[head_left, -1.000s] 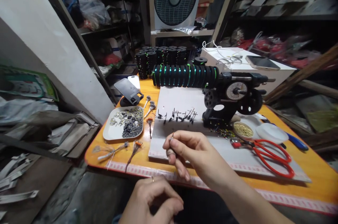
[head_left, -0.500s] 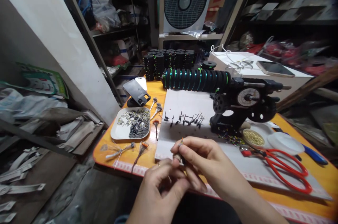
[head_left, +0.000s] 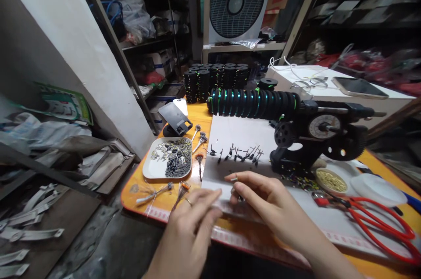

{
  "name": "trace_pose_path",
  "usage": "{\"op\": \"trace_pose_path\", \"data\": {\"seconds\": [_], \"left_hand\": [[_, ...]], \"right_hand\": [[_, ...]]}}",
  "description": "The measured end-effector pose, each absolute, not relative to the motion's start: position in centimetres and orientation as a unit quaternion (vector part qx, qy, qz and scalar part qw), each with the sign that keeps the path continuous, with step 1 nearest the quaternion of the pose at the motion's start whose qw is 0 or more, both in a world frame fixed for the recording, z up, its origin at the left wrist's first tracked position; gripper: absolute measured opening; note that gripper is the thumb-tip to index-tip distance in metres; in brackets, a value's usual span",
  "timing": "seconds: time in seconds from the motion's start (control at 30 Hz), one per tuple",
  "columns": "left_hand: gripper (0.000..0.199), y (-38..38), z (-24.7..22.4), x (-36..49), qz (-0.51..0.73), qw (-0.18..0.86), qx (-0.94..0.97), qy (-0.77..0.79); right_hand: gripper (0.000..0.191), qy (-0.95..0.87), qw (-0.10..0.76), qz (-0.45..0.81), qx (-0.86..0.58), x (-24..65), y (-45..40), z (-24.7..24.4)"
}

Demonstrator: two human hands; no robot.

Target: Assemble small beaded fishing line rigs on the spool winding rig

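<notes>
My right hand [head_left: 263, 198] is over the front of a white board [head_left: 223, 127], thumb and forefinger pinched on a small pale rod-like piece [head_left: 234, 179]. Something dark shows beneath its curled fingers, too little to name. My left hand [head_left: 194, 222] is to its left, apart from it, fingers loosely stretched and slightly blurred; I see nothing in them. Beyond the hands, several small black parts with thin leads [head_left: 243, 155] lie on the board. Orange-tipped bundles [head_left: 184, 187] lie left of the board, close to my left hand.
A white tray [head_left: 148, 169] of small parts is at left, below a phone on a stand [head_left: 176, 119]. A black geared device [head_left: 324, 127] carries a ribbed roll [head_left: 253, 102]. Red-handled scissors [head_left: 378, 222] and a dish of brass-coloured bits [head_left: 331, 180] are at right.
My hands have come apart: the left has drawn back to the left, and the right keeps its pinch. The whole view has shifted slightly.
</notes>
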State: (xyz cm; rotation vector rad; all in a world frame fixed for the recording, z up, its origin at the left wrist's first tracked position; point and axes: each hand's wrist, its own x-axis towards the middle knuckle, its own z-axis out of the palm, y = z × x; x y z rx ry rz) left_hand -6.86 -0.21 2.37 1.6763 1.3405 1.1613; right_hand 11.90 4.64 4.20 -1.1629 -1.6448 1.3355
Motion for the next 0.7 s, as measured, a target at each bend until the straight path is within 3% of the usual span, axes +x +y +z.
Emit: {"op": "trace_pose_path", "data": {"seconds": [0.07,0.2,0.33,0.43,0.53,0.7], "left_hand": [[0.027,2.5,4.0,-7.1,0.484,0.282,0.636,0.530],[0.038,9.0,6.5,-6.2,0.506,0.298,0.626,0.513],[0.008,11.6,6.9,-5.3,0.518,0.292,0.648,0.475],[0.013,10.0,6.4,-5.2,0.568,0.305,0.640,0.417],[0.020,7.3,6.0,-5.2,0.598,0.376,0.614,0.352],[0.025,3.1,5.6,-5.7,0.584,0.633,0.415,0.293]], "right_hand": [[0.021,-0.681,0.344,0.448,-0.466,12.3,5.1,4.2],[0.020,-0.734,0.321,0.339,-0.493,12.8,5.7,4.0],[0.019,-0.759,0.305,0.277,-0.505,13.1,6.0,3.6],[0.017,-0.771,0.294,0.243,-0.510,13.3,6.2,3.3],[0.018,-0.779,0.284,0.210,-0.519,13.6,6.3,3.1],[0.014,-0.783,0.305,0.164,-0.516,14.5,5.2,3.0]]}}
